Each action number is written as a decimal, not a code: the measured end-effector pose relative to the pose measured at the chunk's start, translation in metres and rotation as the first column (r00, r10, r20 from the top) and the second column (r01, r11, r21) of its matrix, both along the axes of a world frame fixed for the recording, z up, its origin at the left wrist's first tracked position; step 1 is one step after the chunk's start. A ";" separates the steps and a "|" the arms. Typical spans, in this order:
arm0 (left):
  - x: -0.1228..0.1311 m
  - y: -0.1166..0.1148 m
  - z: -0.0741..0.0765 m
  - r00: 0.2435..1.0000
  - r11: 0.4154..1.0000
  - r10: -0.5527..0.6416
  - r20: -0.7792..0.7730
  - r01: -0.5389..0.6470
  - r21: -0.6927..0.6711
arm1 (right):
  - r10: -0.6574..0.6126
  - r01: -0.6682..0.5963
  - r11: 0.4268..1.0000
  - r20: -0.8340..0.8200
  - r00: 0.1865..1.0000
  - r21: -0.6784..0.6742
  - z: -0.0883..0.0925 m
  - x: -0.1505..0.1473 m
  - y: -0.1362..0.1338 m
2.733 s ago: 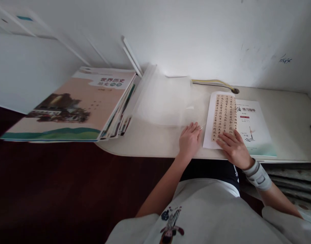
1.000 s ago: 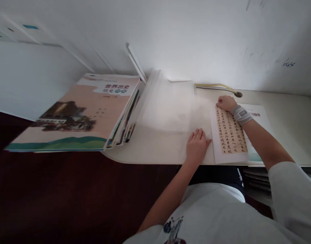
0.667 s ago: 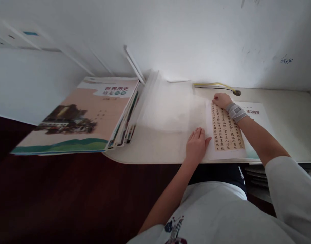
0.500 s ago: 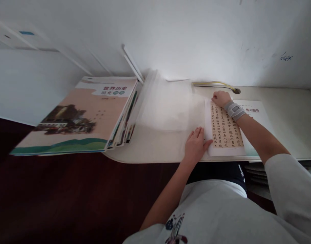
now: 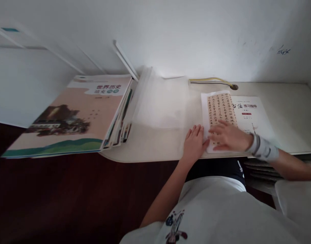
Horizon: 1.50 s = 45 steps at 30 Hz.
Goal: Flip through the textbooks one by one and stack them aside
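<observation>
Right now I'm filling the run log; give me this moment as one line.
left hand: flat on translucent paper | right hand: flat on calligraphy sheet | sheet overlaps practice book | textbook stack left

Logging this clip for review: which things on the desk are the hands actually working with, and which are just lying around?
In hand:
- calligraphy sheet, under the right hand
- translucent paper, pressed flat by the left hand
- practice booklet beneath the sheet

Lying about:
- textbook stack, overhanging the desk
- yellow cable by the wall
</observation>
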<state>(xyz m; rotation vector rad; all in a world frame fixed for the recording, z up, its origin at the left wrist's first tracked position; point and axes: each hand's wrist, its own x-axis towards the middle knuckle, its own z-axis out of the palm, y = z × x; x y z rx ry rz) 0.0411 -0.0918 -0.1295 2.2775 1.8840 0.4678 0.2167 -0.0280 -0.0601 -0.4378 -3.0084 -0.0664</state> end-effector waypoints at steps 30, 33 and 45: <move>0.014 -0.013 0.001 0.972 0.927 -0.190 0.139 0.131 0.351 | -0.733 0.426 0.677 -0.497 0.465 -0.600 -0.044 0.054 0.064; 0.043 -0.025 0.008 0.927 0.839 -0.363 -0.094 0.369 0.399 | -0.829 0.420 0.545 -0.395 0.395 -0.725 -0.066 0.052 0.089; 0.065 -0.022 -0.005 0.908 0.847 -0.292 -0.300 0.391 0.359 | -0.740 0.457 0.651 -0.372 0.560 -0.606 -0.084 0.042 0.093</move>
